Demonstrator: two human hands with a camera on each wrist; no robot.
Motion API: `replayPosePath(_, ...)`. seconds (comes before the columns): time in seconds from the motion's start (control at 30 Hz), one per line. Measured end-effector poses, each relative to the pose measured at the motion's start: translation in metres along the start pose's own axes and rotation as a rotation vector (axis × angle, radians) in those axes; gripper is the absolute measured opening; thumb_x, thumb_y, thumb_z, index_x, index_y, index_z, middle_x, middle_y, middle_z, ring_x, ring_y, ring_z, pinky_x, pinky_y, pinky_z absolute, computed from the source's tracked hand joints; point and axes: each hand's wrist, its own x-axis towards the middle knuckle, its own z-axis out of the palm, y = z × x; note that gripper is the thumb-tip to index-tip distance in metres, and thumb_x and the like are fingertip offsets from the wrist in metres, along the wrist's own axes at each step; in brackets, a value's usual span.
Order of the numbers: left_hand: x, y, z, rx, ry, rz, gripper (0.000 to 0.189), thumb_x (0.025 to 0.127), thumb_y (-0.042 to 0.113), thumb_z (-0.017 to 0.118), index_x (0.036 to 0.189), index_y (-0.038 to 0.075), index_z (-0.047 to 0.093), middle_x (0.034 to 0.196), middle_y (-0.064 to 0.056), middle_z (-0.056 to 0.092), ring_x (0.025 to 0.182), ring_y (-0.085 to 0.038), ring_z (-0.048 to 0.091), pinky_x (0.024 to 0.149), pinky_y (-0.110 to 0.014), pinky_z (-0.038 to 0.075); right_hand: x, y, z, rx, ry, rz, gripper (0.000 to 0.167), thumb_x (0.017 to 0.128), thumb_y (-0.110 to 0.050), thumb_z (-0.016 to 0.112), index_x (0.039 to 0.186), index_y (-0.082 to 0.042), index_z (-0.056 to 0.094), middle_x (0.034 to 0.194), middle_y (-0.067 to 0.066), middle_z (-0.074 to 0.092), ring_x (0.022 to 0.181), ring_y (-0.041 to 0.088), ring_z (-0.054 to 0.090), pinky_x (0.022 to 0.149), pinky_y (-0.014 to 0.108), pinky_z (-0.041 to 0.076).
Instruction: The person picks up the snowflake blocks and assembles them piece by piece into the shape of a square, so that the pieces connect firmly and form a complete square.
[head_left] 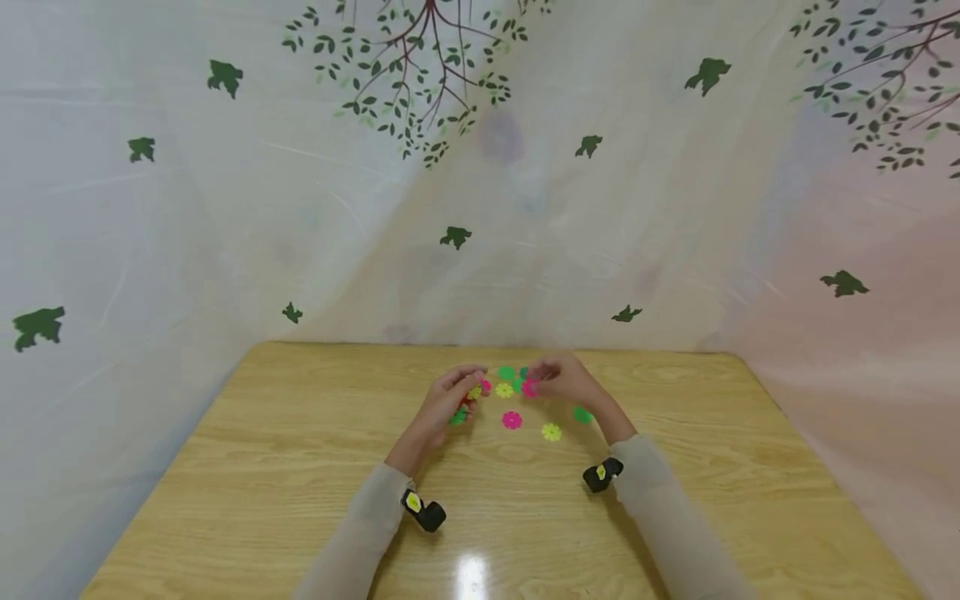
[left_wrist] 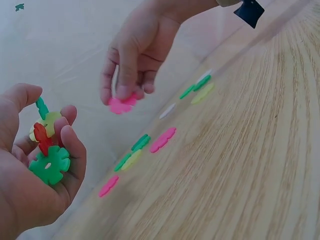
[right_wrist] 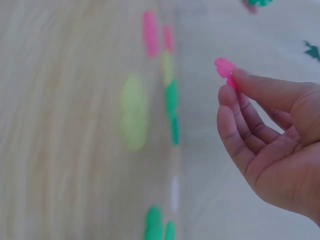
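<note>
In my left hand point(head_left: 441, 406) I hold a small cluster of notched, flower-shaped plastic discs joined together. Its pieces are a green disc point(left_wrist: 56, 174), a red disc point(left_wrist: 41, 137), a yellow disc point(left_wrist: 50, 121) and a dark green disc point(left_wrist: 42, 108). Thumb and fingers curl around them. With the thumb and fingertips of my right hand point(head_left: 572, 385) I pinch a single pink disc point(right_wrist: 225, 66), held up off the table. A gap separates it from the cluster in the left wrist view.
Loose discs lie on the wooden table point(head_left: 285, 467) between and beyond my hands, among them a pink one point(head_left: 512, 420), yellow ones point(head_left: 551, 432) and a green one point(head_left: 582, 414). Behind the table's far edge hangs a pale cloth point(head_left: 360, 275) printed with leaves and birds.
</note>
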Motion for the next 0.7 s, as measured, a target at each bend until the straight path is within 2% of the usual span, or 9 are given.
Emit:
replayPosePath(0.1,0.0,0.001,0.0,-0.006,-0.016,0.007,0.046,0.103,0.034,0.061,0.138,0.002,0.058,0.101,-0.008,0.069,0.065,-0.01,0.049,0.054,-0.021,0.043,-0.002,-0.013,0.003,0.103,0.019,-0.029,0.023,0.092,-0.002,0.071,0.114,0.006,0.071,0.095,0.013,0.07,0.078,0.013,0.064,0.074,0.038,0.061)
replayPosePath(0.2,0.0,0.001,-0.001,0.0,-0.026,0.011,0.045,0.104,0.031,0.061,0.138,0.002,0.058,0.098,-0.005,0.069,0.065,-0.01,0.049,0.054,-0.021,0.042,-0.003,-0.03,0.007,0.188,0.058,-0.071,0.026,0.093,-0.007,0.073,0.116,0.005,0.071,0.094,0.011,0.072,0.077,0.016,0.067,0.075,0.043,0.062)
replayPosePath(0.3,-0.001,0.0,-0.002,0.006,-0.04,0.016,0.042,0.103,0.03,0.062,0.137,0.004,0.061,0.095,-0.001,0.069,0.063,-0.009,0.049,0.052,-0.021,0.04,-0.004,-0.043,0.014,0.264,0.095,-0.107,0.026,0.093,-0.009,0.074,0.116,0.003,0.072,0.095,0.01,0.075,0.08,0.021,0.07,0.074,0.036,0.061)
replayPosePath(0.4,-0.001,-0.002,-0.003,0.004,-0.053,0.015,0.037,0.102,0.029,0.063,0.133,0.009,0.064,0.093,0.002,0.07,0.064,-0.009,0.05,0.053,-0.021,0.039,-0.004,-0.048,0.021,0.317,0.126,-0.127,0.025,0.093,-0.009,0.075,0.114,0.004,0.072,0.097,0.011,0.076,0.08,0.017,0.071,0.071,0.027,0.059)
replayPosePath(0.53,-0.001,-0.002,-0.003,0.001,-0.053,0.028,0.034,0.101,0.027,0.066,0.13,0.009,0.067,0.09,0.004,0.071,0.064,-0.008,0.051,0.054,-0.021,0.041,-0.005,-0.052,0.03,0.346,0.151,-0.154,0.027,0.094,-0.01,0.074,0.115,0.007,0.071,0.101,0.02,0.075,0.079,0.01,0.07,0.072,0.027,0.06)
replayPosePath(0.7,-0.001,0.0,-0.003,0.031,-0.053,0.045,0.036,0.1,0.026,0.067,0.13,0.006,0.067,0.089,0.005,0.072,0.066,-0.008,0.052,0.057,-0.02,0.043,-0.005,-0.057,0.035,0.333,0.167,-0.16,0.026,0.095,-0.013,0.073,0.115,0.004,0.073,0.106,0.024,0.074,0.079,0.01,0.069,0.074,0.032,0.061)
